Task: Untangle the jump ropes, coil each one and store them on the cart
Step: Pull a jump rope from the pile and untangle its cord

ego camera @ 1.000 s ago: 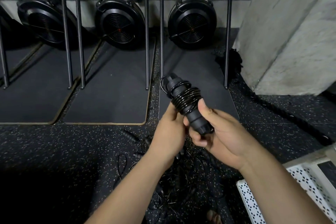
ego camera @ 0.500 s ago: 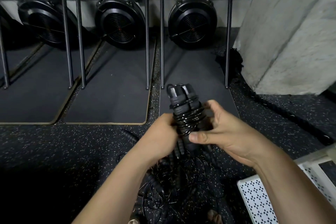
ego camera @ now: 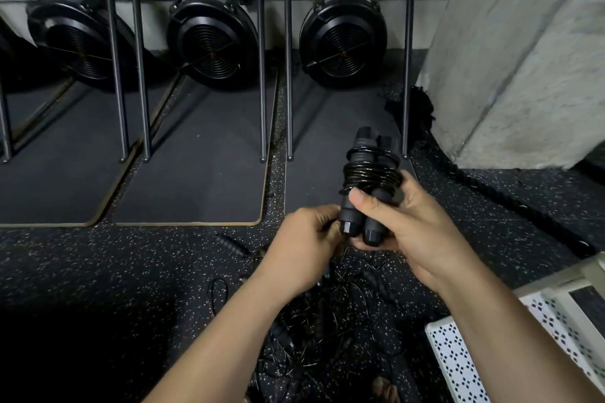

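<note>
A black jump rope [ego camera: 371,173] is wound in a tight coil around its two handles, which stand side by side and point away from me. My right hand [ego camera: 406,222] grips the lower part of both handles, thumb across the front. My left hand [ego camera: 302,247] is curled just left of the handle ends; whether it pinches the cord's loose end is hidden. Below my hands a tangle of more black jump ropes [ego camera: 327,330] lies on the speckled floor. The white perforated cart [ego camera: 458,360] shows at the lower right.
Three black fan-wheel machines [ego camera: 342,39] stand on dark mats [ego camera: 196,154] along the far wall, with upright metal bars [ego camera: 262,75] in front. A concrete pillar [ego camera: 523,59] rises at the right. A thick black rope [ego camera: 491,193] lies along its base.
The coiled rope has turned from tilted left to nearly upright and shifted right. My right hand moved lower to wrap both handle ends. My left hand slid off the coil to beside the handle ends.
</note>
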